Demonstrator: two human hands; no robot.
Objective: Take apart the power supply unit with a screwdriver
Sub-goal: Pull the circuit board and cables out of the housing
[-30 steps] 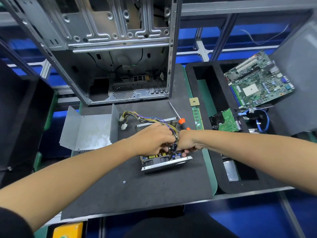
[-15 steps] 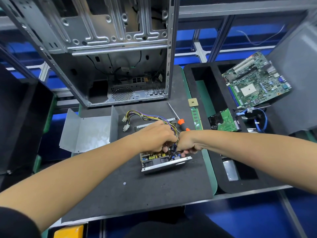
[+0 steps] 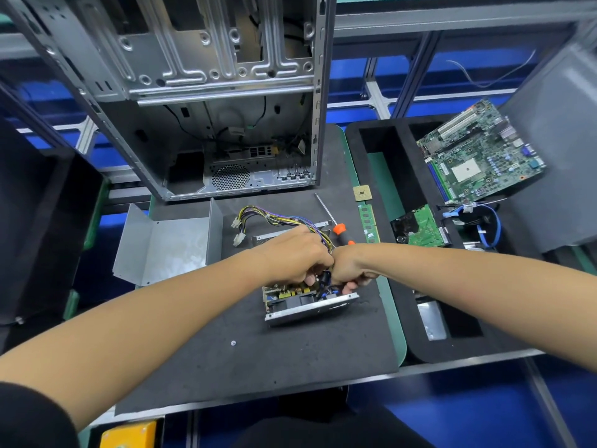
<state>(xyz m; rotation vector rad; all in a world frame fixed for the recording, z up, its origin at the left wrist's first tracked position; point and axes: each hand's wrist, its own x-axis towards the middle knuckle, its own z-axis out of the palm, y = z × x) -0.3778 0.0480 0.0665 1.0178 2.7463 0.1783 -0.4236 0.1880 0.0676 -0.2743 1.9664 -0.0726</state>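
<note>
The opened power supply unit (image 3: 307, 305) lies on the dark foam mat (image 3: 258, 360), its circuit board and components exposed and its metal wall facing me. My left hand (image 3: 294, 257) grips down into the board's components. My right hand (image 3: 349, 270) presses beside it, fingers curled on parts inside the unit. A bundle of coloured wires (image 3: 274, 218) runs from the unit to white plugs. The screwdriver (image 3: 332, 221), orange and black handle, lies on the mat just behind my hands, untouched. The unit's grey metal cover (image 3: 168, 244) sits to the left.
An empty computer case (image 3: 226, 101) stands behind the mat. A loose screw (image 3: 233, 343) lies on the mat near me. A processor chip (image 3: 362, 193) and memory stick (image 3: 368, 223) lie right of the screwdriver. The black foam tray (image 3: 403, 334) at right holds a motherboard (image 3: 478, 156), a hard drive (image 3: 423, 227) and blue cables (image 3: 484, 224).
Both hands stay on the power supply unit and have barely shifted. The screwdriver lies where it was.
</note>
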